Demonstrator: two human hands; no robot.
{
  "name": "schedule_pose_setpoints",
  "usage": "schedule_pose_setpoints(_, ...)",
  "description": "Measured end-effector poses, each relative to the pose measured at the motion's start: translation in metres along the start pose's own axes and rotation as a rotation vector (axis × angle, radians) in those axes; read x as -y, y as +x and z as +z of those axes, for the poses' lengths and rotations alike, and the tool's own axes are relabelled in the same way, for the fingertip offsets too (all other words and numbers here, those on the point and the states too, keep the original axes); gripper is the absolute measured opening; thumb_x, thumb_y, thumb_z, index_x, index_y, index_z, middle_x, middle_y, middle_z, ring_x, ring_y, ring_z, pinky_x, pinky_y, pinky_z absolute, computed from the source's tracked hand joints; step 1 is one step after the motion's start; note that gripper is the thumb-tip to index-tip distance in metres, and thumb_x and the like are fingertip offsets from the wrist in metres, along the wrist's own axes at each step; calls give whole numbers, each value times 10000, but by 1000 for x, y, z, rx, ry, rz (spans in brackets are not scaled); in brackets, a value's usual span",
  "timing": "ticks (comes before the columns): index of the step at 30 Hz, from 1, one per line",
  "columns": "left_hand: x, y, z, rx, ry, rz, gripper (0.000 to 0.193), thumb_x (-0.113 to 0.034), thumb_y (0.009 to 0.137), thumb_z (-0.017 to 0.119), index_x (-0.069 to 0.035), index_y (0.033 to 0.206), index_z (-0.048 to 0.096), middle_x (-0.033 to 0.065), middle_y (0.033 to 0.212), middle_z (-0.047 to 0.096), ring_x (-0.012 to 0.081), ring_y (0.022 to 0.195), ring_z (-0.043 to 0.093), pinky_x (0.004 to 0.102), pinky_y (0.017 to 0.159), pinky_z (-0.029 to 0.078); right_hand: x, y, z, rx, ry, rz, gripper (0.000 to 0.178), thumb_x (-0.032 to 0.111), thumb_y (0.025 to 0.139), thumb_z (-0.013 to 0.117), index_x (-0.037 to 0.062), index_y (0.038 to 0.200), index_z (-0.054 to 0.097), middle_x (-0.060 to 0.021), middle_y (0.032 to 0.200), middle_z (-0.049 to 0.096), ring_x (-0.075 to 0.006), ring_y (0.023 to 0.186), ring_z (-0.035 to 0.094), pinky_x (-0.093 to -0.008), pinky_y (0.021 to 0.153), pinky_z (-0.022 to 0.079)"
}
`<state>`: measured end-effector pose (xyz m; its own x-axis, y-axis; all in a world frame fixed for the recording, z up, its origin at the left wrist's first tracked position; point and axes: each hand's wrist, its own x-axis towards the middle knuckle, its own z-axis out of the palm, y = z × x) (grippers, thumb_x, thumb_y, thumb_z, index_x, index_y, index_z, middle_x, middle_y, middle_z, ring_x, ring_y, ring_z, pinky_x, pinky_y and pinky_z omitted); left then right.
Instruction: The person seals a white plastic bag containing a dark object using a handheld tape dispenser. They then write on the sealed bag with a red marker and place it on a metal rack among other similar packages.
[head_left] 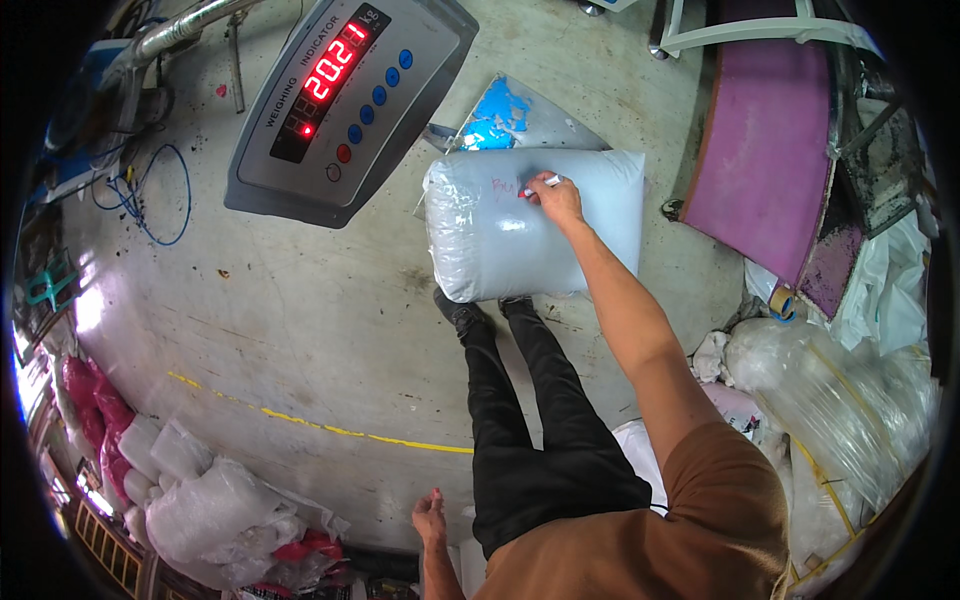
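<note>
A plump white plastic bag (pixel 540 250) lies on the metal platform of a floor scale (pixel 560 125), whose blue paint is flaking. My right hand (pixel 557 198) is closed around a marker (pixel 552 181) with a white barrel and a red end. Its red end rests at the bag's upper face, beside some red handwriting (pixel 502 186). My left hand (pixel 428 517) hangs low at my side, away from the bag, fingers loosely bent and apart, with nothing visible in it. The weighing indicator (pixel 350 110) stands at the upper left, its red digits lit.
Blue cable (pixel 185 200) lies on the floor at left. A purple panel (pixel 765 160) stands at right, above clear plastic bundles (pixel 830 390) and a tape roll (pixel 782 302). More plastic-wrapped bags (pixel 220 510) are piled at lower left. A yellow line (pixel 320 428) crosses the floor.
</note>
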<state>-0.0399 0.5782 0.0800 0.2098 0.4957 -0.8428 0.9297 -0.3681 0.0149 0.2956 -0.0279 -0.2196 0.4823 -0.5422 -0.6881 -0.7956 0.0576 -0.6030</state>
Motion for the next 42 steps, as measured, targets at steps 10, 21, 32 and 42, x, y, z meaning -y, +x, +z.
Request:
schedule_pose_setpoints(10, -9, -2, 2, -7, 6, -42, 206, -178, 939, 755, 15, 993, 704, 42, 860, 700, 122, 756, 629, 264, 689, 494, -1, -6, 0, -39, 17, 45, 239, 267, 860, 700, 79, 987, 774, -54, 898, 776, -130, 842, 721, -281, 772, 522)
schedule_pose_setpoints(21, -11, -4, 5, 2, 18, -38, 209, -193, 935, 758, 7, 970, 708, 37, 840, 689, 114, 741, 614, 265, 671, 479, 2, -12, -13, -36, 34, 23, 250, 308, 850, 690, 116, 976, 789, -40, 855, 773, -167, 827, 716, -300, 785, 521)
schedule_pose_setpoints(32, -18, -5, 8, 6, 34, -20, 192, -188, 939, 753, -3, 943, 703, 22, 801, 669, 105, 719, 597, 262, 661, 469, -3, -7, -16, -139, 84, -24, 256, 264, 888, 676, 67, 1015, 777, -65, 887, 774, -144, 883, 715, -282, 823, 511)
schedule_pose_setpoints(42, -19, -2, 9, 17, 23, -26, 191, -168, 936, 746, 14, 985, 710, 34, 848, 687, 113, 749, 613, 262, 681, 481, -6, -13, -28, -151, 118, 66, 268, 312, 859, 675, 106, 985, 789, -61, 847, 767, -158, 817, 690, -307, 783, 507)
